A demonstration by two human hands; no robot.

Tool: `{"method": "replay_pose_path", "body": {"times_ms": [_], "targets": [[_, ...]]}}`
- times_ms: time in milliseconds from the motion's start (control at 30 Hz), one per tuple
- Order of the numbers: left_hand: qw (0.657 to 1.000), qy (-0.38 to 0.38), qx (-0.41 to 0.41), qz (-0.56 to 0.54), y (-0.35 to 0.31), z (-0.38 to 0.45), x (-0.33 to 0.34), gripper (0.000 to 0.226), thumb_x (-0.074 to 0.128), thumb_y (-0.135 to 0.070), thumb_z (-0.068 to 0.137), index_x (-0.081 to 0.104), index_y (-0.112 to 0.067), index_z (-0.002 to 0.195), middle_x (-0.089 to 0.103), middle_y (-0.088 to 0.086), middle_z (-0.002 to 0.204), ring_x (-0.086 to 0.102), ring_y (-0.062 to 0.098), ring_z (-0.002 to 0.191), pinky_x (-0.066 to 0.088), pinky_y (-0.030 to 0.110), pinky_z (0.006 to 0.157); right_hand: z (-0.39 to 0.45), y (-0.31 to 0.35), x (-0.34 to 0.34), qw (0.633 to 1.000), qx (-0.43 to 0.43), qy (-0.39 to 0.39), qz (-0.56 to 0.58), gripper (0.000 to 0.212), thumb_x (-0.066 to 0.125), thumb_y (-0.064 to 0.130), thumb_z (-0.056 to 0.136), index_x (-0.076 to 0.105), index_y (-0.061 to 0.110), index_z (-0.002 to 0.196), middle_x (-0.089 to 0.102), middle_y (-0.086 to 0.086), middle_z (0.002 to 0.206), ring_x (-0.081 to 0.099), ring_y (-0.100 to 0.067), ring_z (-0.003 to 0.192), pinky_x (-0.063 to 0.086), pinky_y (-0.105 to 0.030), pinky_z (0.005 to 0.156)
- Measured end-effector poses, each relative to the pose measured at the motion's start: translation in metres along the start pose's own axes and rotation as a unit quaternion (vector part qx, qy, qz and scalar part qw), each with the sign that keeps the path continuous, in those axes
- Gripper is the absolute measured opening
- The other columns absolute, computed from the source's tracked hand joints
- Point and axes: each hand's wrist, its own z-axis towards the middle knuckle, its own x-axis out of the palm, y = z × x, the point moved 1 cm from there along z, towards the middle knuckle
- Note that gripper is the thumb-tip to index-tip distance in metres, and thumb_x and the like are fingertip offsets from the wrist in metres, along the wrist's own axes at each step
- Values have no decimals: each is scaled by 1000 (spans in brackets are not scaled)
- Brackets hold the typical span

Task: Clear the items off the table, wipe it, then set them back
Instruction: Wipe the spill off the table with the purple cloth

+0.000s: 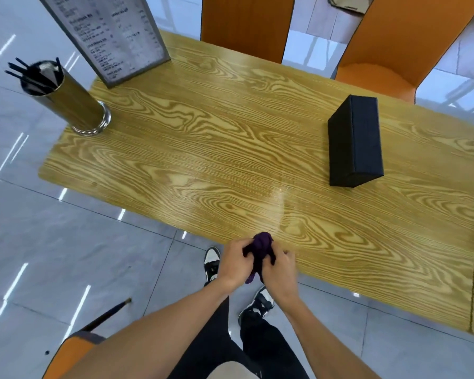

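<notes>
While at table edge, left hand and right hand both clutch bunched purple cloth.

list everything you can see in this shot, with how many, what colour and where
wood-grain rectangular table: one, yellow-brown, centre
shiny metal cylinder holder: one, silver, table's far left corner, holds black sticks
framed menu stand: one, grey, far left edge of table
black rectangular box: one, black, right part of table
orange chairs: two beyond the table, part of another at near left
purple cloth: one, bunched, at near table edge
glossy tiled floor: grey
sneakers: two, black and white, on floor
left hand: holds cloth
right hand: holds cloth
</notes>
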Motion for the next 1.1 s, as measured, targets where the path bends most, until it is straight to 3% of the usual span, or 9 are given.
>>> {"method": "replay_pose_path", "body": {"times_ms": [67,167,267,400,567,733,933,1033,1100], "targets": [[998,-21,-46,-46,10,0,-17,37,53,1,83,75,-23,101,75,-7,91,70,13,85,59,32,77,2,15,13,999,8,23,22,31,47,11,98,64,23,120,64,-7,103,46,-3,93,37,-14,73],[988,-63,-109,-90,23,-1,-44,26,57,-8,85,68,-26,100,72,-8,94,69,11,89,56,29,79,3,47,28,993,3,69,95,39,50,7,90,68,34,112,73,7,94,66,-15,92,53,-28,77],[974,-92,-151,-144,32,1,-82,15,58,-15,86,65,-26,93,70,-4,86,67,15,79,53,31,68,9,82,38,976,52,133,164,34,55,6,89,70,31,106,75,7,101,70,-12,92,57,-26,77],[965,-106,-144,-192,29,19,-131,15,59,-14,82,68,-22,92,71,11,86,65,20,73,53,37,65,33,125,45,964,65,148,210,29,61,12,87,72,29,108,77,3,99,74,-18,91,60,-33,74],[957,-139,-100,-236,6,55,-180,20,60,-12,87,66,-22,103,72,7,95,69,21,84,59,37,75,74,190,52,976,18,129,176,41,62,18,83,65,26,124,75,-2,107,73,-21,93,62,-43,81],[958,-140,-95,-233,0,80,-213,23,66,-19,87,62,-22,110,71,5,103,71,21,92,60,35,76,96,235,59,978,1,143,151,39,63,14,87,62,24,124,72,-1,106,70,-19,94,60,-35,80],[965,-153,-99,-188,4,94,-238,34,72,-15,83,60,-17,114,69,2,104,70,18,94,60,37,84,100,258,75,971,-13,198,135,47,60,9,83,61,21,128,70,1,112,67,-17,102,58,-37,88],[964,-178,-111,-163,7,94,-252,31,70,-12,82,60,-19,110,68,-2,101,68,15,92,59,38,85,96,270,81,966,-23,223,128,44,58,2,84,62,22,123,68,5,108,65,-14,99,55,-30,82],[965,-186,-125,-138,9,94,-259,31,68,-16,80,60,-20,110,69,-1,104,67,16,93,58,41,86,94,274,86,962,-24,243,123,40,56,-5,84,66,26,108,68,6,97,65,-13,90,54,-27,76]]}}
